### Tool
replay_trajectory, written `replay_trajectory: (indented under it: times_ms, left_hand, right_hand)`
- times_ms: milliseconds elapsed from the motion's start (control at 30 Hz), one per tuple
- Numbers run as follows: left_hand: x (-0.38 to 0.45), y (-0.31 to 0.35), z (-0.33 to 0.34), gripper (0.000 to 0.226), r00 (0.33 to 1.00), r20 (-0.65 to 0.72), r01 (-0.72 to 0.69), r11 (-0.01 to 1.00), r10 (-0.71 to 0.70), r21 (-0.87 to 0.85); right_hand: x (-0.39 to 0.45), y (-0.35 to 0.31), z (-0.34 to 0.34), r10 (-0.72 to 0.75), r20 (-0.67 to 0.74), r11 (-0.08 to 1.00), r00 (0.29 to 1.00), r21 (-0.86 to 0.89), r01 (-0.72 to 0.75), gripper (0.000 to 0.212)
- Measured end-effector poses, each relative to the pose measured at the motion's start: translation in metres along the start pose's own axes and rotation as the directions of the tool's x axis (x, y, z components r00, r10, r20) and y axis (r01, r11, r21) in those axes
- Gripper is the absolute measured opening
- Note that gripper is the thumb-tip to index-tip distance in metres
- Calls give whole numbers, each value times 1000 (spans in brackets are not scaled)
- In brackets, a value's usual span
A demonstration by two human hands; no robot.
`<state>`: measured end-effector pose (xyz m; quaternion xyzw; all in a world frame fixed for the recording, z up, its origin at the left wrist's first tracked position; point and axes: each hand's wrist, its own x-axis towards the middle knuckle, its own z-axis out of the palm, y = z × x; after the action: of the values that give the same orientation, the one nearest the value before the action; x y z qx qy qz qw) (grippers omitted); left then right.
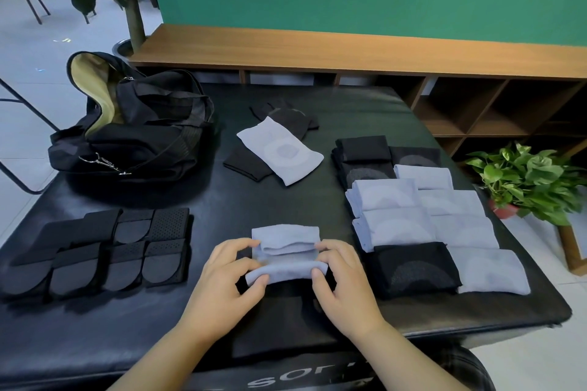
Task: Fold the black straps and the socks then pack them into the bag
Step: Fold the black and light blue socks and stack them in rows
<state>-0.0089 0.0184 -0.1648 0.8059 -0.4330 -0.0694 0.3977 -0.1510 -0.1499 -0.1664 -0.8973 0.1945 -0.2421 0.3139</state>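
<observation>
You were mid-fold on a light blue sock (286, 255) at the near centre of the table (365, 105) — your left hand (227, 276) pinched its left edge, your right hand (340, 276) pinched its right edge, fingers curled on the fabric, the sock partly rolled over itself.

Done, by the look of it: the black straps (101, 251) lay folded in rows at near left, and a stack of folded socks (425, 216), blue and black, sat at right.

Left: a small unfolded pile (279, 149) at far centre — one blue sock over a few black ones — apart from the bag. The bag (127, 133) stood open at far left, and whether it held anything I couldn't tell; nothing folded looked packed yet.

So folding looked close to finished, packing not started.
</observation>
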Motion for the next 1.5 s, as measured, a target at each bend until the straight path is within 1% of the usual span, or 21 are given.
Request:
replay_trajectory:
  times_ms: [67, 167, 233, 333, 400, 467, 533, 600, 700, 767, 867, 967, 1033, 1167, 1300, 1433, 1500]
  left_hand:
    - [0, 0, 0, 22, 1000, 22, -19, 1000, 19, -7]
    - [1, -1, 0, 23, 1000, 21, -23, 999, 24, -27]
    - [1, -1, 0, 19, 999, 23, -29, 999, 29, -30]
    - [1, -2, 0, 15, 999, 26, -25, 999, 26, -19]
    - [1, 0, -1, 15, 1000, 25, -13, 1000, 14, -22]
    - [1, 1, -1, 14, 999, 30, -13, 999, 13, -31]
    - [1, 0, -2, 13, 999, 37, -14, 999, 16, -38]
    - [2, 0, -3, 12, 999, 44, -7, 999, 9, -49]
    - [2, 3, -4, 11, 999, 49, 16, 998, -13, -61]
    - [3, 4, -5, 17, 997, 56, 50, 997, -46, -63]
    - [3, 6, -7, 31, 987, 93, 144, 983, -134, -111]
    - [5, 10, -9, 36, 966, 96, 254, 955, -242, -155]
    - [8, 13, -8, 34, 950, 91, 309, 937, -298, -162]
    - [16, 19, -4, 30, 926, 39, 375, 898, -376, -231]
    - [26, 23, 1, 39, 897, 7, 429, 866, -442, -256]
    - [32, 26, 6, 50, 879, -36, 450, 853, -475, -263]
    - [35, 25, 9, 53, 873, -60, 459, 855, -485, -240]
  right_hand:
    - [0, -1, -1, -15, -8, 1000, 1000, -24, 15, 22]
    - [1, -2, -2, -34, -8, 999, 999, -12, 34, 21]
    - [0, -2, -2, -44, -17, 999, 999, -11, 44, 20]
    - [-2, -3, -3, -47, -37, 999, 998, -21, 47, 13]
    - [-2, -3, -3, -54, -18, 998, 998, -19, 54, 9]
    - [0, -3, -2, -42, 40, 999, 998, -8, 43, 13]
    - [1, -2, -2, -13, 91, 1000, 996, -3, 13, 23]
    - [1, -1, -1, 13, 116, 1000, 993, -9, -13, 36]
    - [1, -5, -3, 45, 125, 999, 991, -11, -44, 41]
    - [1, -7, -4, 77, 126, 997, 989, -2, -77, 43]
    - [2, -8, -6, 159, 146, 987, 976, 15, -162, 45]
    - [7, -8, -8, 227, 158, 973, 961, 2, -230, 32]
    - [10, -9, -7, 260, 125, 965, 957, 8, -263, 25]
    - [23, -15, -2, 327, 62, 943, 943, 42, -330, 16]
    - [34, -16, 5, 365, 45, 928, 930, 61, -367, 11]
    - [39, -15, 8, 388, 27, 922, 921, -14, -387, 17]
    - [41, -17, 7, 394, 32, 918, 919, -55, -392, 20]
